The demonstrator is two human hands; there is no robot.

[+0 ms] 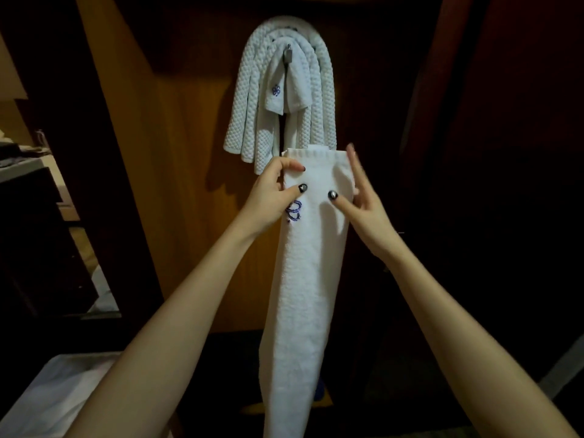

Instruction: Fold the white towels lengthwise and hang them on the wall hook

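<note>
A person holds a folded white towel (pixel 313 263) upright before a wooden wall (pixel 177 137), its top edge just below the hung towels (pixel 249 115) that crowd the hook (pixel 287 53); the long strip drops between the forearms and out of the bottom of the view. The left hand (pixel 271 191) pinches the upper left edge, thumb on the front and forefinger curled over the cloth near the top corner; the right hand (pixel 363 200) lies spread, thumb tip pressed on the front and fingers straight beside the right edge, blurred, so whether they reach behind the cloth cannot be told. A blue emblem (pixel 294 211) shows just under the left thumb.

The risks, as judged from here: the fold looks secured on one side only, and with the right hand loose the layers could slide apart or the right edge sag open as the towel is raised; the hanging tail is long, and lifted by its top alone it may twist or unfold. The hook is the tighter problem; several towels are looped over it and only its tip shows, so one more layer may find little purchase and slip off, or its weight may drag the outer loops down. Pushing the towel up through the pile could also knock the small inner towel (pixel 279 93) loose; a firmer two-handed grip would likely lessen that.
</note>
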